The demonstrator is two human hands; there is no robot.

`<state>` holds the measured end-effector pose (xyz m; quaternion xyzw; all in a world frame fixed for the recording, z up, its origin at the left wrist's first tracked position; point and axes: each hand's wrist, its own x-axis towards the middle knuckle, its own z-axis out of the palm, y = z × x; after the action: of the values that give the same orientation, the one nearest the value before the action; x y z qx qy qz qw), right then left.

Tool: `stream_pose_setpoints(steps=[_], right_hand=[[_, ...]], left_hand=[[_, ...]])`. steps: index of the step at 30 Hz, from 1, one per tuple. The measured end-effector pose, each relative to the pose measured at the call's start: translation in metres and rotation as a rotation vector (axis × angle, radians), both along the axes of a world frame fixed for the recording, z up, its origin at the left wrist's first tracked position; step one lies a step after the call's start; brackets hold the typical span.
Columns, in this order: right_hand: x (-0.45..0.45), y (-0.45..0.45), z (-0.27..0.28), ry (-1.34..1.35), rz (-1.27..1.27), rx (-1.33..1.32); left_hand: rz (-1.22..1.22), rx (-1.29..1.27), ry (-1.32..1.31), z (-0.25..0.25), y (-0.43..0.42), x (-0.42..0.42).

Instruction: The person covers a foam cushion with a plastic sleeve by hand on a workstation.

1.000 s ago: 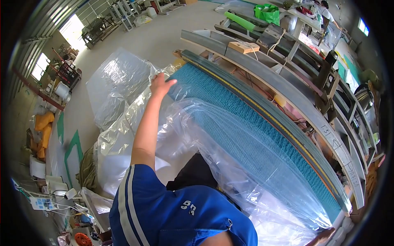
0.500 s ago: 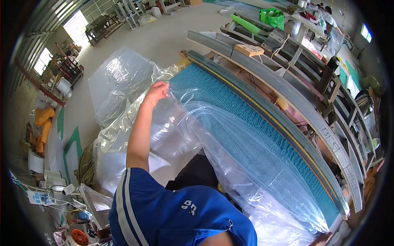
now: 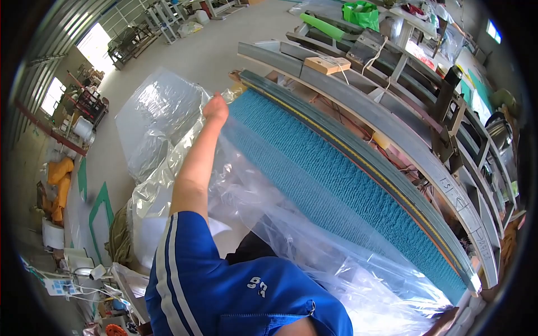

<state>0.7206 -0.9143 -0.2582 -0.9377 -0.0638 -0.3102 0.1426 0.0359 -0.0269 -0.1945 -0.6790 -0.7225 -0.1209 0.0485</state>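
My left hand (image 3: 216,109) is closed on the edge of a clear plastic sheet (image 3: 269,207), near the far left end of a long teal ribbed surface (image 3: 319,157). The sheet stretches from there down to the lower right and overlaps the near part of the teal surface. My right hand (image 3: 445,322) shows only in part at the lower right, where the sheet's other end draws together at it; its fingers are hardly visible. Along the teal surface's far side runs a dark rail with a yellow strip (image 3: 347,137).
Beyond the rail lie long grey metal beams (image 3: 358,92) with a wooden block (image 3: 327,65) on top. Crumpled clear plastic (image 3: 157,123) spreads over the floor at left. A green bag (image 3: 360,15) and a person at a table are at the back right.
The plastic sheet, bunched and billowing before, is now flatter and pulled toward me, baring more of the teal surface. My left hand has risen slightly.
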Motion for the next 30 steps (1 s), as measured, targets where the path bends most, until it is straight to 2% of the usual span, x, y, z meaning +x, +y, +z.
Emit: stream_pose_setpoints(steps=[2, 5, 8, 11, 14, 16, 18, 21, 22, 25, 29, 30], right_hand=[[0.007, -0.002, 0.000, 0.006, 0.004, -0.012], [0.013, 0.000, 0.002, 0.011, 0.001, -0.031], [0.017, 0.002, 0.001, 0.012, -0.001, -0.040], [0.026, 0.000, 0.001, 0.016, 0.003, -0.048], [0.030, -0.008, 0.001, 0.015, -0.002, -0.050], [0.030, -0.013, 0.000, 0.022, -0.009, -0.061], [0.028, -0.017, 0.000, 0.032, -0.012, -0.069], [0.026, -0.016, 0.003, 0.039, -0.001, -0.086], [0.023, -0.015, 0.002, 0.045, -0.002, -0.092], [0.015, -0.012, 0.005, 0.051, -0.006, -0.096], [0.007, -0.007, 0.003, 0.058, -0.014, -0.102], [0.007, -0.007, 0.003, 0.072, -0.010, -0.096]], left_hand=[[0.067, 0.024, -0.084, -0.002, 0.006, 0.021], [-0.013, 0.213, -0.324, -0.003, 0.020, 0.038], [-0.066, 0.077, -0.117, -0.026, 0.057, 0.036], [-0.029, 0.012, -0.111, -0.011, 0.052, 0.051], [-0.207, 0.299, 0.029, -0.012, 0.041, 0.045], [-0.297, 0.231, -0.024, 0.027, -0.015, 0.050], [-0.286, -0.150, -0.060, 0.041, -0.062, 0.043], [-0.590, 0.039, 0.038, -0.007, -0.092, 0.033], [-0.505, -0.019, 0.016, -0.009, -0.088, 0.036], [-0.492, -0.001, 0.040, -0.014, -0.062, 0.049], [-0.535, -0.016, 0.013, -0.017, -0.038, 0.057], [-0.627, 0.033, -0.023, -0.018, -0.036, 0.048]])
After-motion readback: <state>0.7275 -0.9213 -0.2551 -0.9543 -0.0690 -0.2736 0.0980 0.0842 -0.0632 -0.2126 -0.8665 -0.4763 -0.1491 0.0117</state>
